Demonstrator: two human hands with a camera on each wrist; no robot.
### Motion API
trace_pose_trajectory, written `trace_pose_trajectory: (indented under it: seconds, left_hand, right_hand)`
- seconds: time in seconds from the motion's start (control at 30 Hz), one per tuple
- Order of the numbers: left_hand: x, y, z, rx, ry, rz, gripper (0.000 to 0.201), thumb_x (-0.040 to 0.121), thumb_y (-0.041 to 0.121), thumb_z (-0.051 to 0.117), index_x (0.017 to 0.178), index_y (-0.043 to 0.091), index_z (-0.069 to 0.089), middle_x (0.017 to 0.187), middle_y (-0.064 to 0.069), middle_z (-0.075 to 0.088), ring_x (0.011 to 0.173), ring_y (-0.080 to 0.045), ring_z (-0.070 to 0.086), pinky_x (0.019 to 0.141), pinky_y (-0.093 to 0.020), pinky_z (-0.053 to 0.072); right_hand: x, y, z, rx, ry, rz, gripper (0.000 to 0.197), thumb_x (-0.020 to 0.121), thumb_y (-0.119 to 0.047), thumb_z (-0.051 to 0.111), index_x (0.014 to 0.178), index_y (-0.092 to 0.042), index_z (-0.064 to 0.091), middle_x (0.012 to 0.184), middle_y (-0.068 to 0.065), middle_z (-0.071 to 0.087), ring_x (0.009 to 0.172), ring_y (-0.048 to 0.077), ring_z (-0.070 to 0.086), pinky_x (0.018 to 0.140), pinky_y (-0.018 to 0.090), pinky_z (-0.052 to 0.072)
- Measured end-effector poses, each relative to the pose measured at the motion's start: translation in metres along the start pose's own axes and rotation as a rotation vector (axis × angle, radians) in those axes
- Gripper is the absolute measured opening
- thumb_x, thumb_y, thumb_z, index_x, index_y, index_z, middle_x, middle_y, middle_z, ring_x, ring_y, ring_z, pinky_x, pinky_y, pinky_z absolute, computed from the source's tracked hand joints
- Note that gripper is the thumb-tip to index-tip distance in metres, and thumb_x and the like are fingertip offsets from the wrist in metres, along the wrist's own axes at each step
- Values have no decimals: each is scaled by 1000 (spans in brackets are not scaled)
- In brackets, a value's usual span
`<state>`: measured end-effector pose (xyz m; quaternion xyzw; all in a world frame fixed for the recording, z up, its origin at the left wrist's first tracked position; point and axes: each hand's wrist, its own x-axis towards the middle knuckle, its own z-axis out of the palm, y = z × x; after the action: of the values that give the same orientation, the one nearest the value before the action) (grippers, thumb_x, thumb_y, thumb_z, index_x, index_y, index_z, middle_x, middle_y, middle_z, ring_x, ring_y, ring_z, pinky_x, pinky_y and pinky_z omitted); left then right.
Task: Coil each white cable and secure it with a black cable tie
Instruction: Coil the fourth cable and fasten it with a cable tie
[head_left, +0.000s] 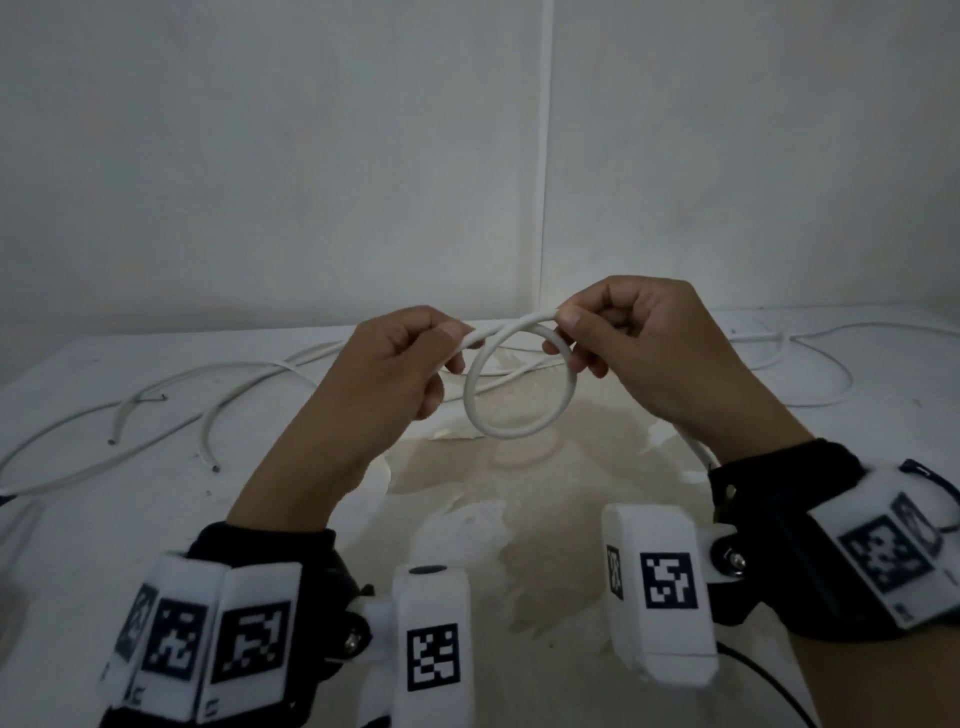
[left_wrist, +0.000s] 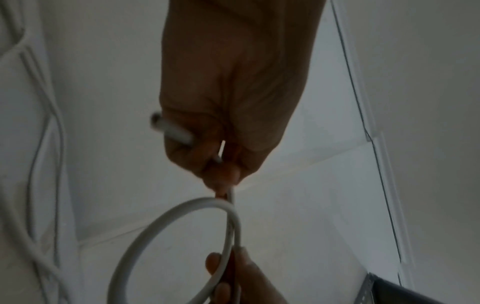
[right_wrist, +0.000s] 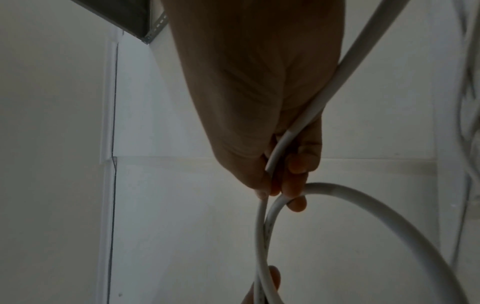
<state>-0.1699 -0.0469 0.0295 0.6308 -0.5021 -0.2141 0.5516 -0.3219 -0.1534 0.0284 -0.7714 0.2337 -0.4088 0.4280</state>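
A white cable (head_left: 511, 431) is bent into one round loop held in the air above the table. My left hand (head_left: 415, 358) pinches the cable near its cut end (left_wrist: 166, 128), at the loop's upper left. My right hand (head_left: 597, 332) pinches the loop's top right where the strands cross (right_wrist: 270, 197). The cable's free length runs back under my right wrist (right_wrist: 363, 41). No black cable tie shows in any view.
Several other white cables (head_left: 156, 410) lie loose on the white table (head_left: 104, 519), at the left and along the back right (head_left: 810, 353). A brownish stain (head_left: 545, 493) marks the table's middle. White walls close the back and corner.
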Motion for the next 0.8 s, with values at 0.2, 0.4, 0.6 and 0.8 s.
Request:
trace_pose_trajectory:
  seconds: [0.2,0.4,0.6,0.8]
  left_hand:
    - [-2,-3,-4,-266,-166,-155,16,72,25,58,68,21,73,66,6,67,65,-2,62,67,-18,54]
    - [-2,-4,7,-395,-144,-221,19,71,26,56,80,19,71,69,2,69,71,-12,68,72,-32,57]
    - [-6,-2,21,-356,-171,-149,29,61,34,58,86,22,67,65,9,68,62,-2,59,70,-21,47]
    - [-5,3,24,-183,-26,-31,9,75,26,62,70,20,65,45,12,53,44,0,46,54,-16,46]
  right_hand:
    - [1,0,-4,-39,59,-42,20,88,-6,57,71,-17,61,67,-1,69,53,5,58,53,14,46]
    - [3,7,-3,-87,142,-40,18,87,-10,59,72,-20,61,70,0,69,53,3,59,54,15,47]
    - [3,6,-3,-49,150,-35,20,88,-10,58,71,-20,61,70,6,69,54,7,60,54,16,48]
    - [1,0,1,32,117,-15,18,89,-7,56,73,-15,59,61,0,65,46,-1,56,48,11,43]
